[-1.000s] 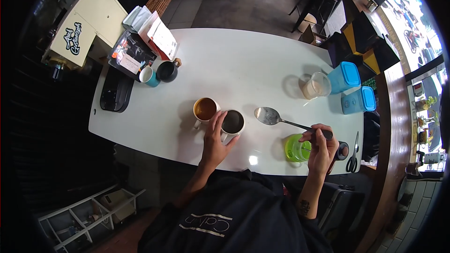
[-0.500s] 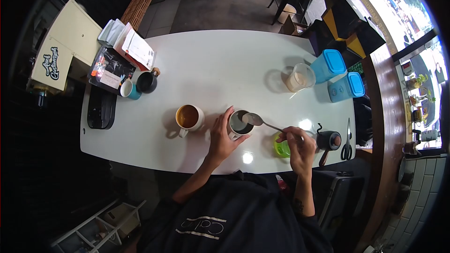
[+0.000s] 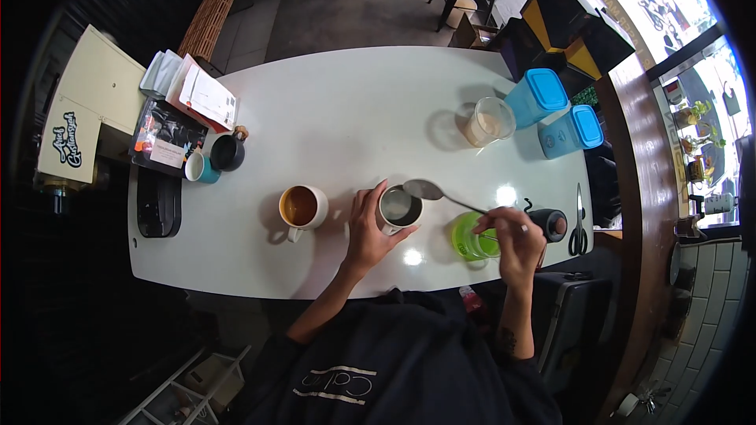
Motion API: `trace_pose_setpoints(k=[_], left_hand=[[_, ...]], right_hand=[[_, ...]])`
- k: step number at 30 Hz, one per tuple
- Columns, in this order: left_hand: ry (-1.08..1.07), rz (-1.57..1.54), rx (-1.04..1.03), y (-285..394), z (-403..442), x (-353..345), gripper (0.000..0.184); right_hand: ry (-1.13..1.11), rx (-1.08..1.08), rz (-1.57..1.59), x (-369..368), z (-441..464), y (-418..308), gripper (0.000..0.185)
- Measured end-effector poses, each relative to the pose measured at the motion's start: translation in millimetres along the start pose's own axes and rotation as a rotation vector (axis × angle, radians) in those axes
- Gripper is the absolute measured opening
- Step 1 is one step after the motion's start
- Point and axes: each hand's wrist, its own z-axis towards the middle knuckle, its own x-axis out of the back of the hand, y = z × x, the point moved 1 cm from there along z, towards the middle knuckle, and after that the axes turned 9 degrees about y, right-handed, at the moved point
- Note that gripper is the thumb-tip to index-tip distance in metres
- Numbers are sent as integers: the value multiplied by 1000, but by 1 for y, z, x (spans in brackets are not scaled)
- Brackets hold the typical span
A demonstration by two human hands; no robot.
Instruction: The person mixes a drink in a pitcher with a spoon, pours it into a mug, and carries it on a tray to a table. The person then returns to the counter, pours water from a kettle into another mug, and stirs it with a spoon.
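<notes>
My left hand (image 3: 368, 234) wraps around the left side of a white mug (image 3: 391, 228), its thumb along the near side. Inside the mug is a greyish, cloudy content that I cannot make out exactly. Between the fingers of my right hand (image 3: 517, 248) is the handle of a metal spoon (image 3: 424, 189). Its bowl hangs over the mug's right rim, tilted. A second white mug (image 3: 315, 219) with brown liquid in it stands left of my left hand. Partly behind my right hand is a bright green, clear-walled container (image 3: 466, 238).
On the right stand a dark kettle-like pot (image 3: 549, 224), black scissors (image 3: 579, 228), two blue-lidded containers (image 3: 545, 90) and a clear cup (image 3: 487, 122). At left are a teal cup (image 3: 206, 169), a black cup (image 3: 227, 153), papers (image 3: 206, 94) and a black tray (image 3: 160, 203).
The spoon's bowl has risen from inside the mug to its right rim, and my right hand has moved right, uncovering more of the green container. The whole view has shifted slightly.
</notes>
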Motion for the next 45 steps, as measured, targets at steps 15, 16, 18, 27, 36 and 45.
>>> trace_pose_setpoints(k=[15,16,18,27,36,45], left_hand=[[-24,-69,-13,-7,5,-6,86],[-22,-71,-14,-7,5,-6,85],[-19,-72,-17,-6,5,-6,85],[-23,-91,-5,-5,5,-7,84],[-53,-16,-52,-1,8,-7,86],[-129,-14,-133,3,19,-25,84]], right_hand=[[439,-41,45,56,107,70,17],[410,-49,28,52,112,74,17],[408,-68,14,46,116,83,16],[311,-154,27,43,114,101,20],[253,-135,-389,106,51,57,39],[133,-472,-920,125,-57,53,92]])
